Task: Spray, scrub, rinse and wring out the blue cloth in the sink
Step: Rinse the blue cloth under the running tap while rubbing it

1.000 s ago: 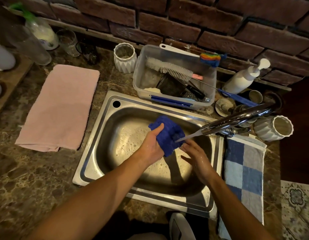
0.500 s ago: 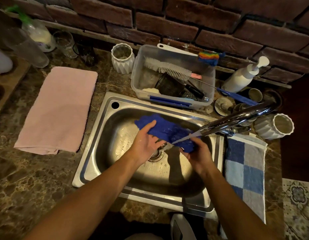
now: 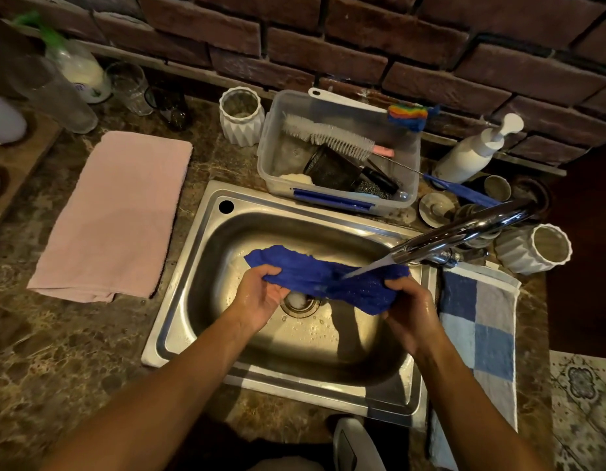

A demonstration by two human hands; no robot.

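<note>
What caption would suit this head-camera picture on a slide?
Both hands, left hand and right hand, stretch the blue cloth under the running faucet over the sink.

Both forearms reach forward; the left hand [image 3: 261,294] and the right hand [image 3: 408,300] are curled, gripping, held apart.

Blue cloth [image 3: 323,277] under running tap [image 3: 464,229]
</note>
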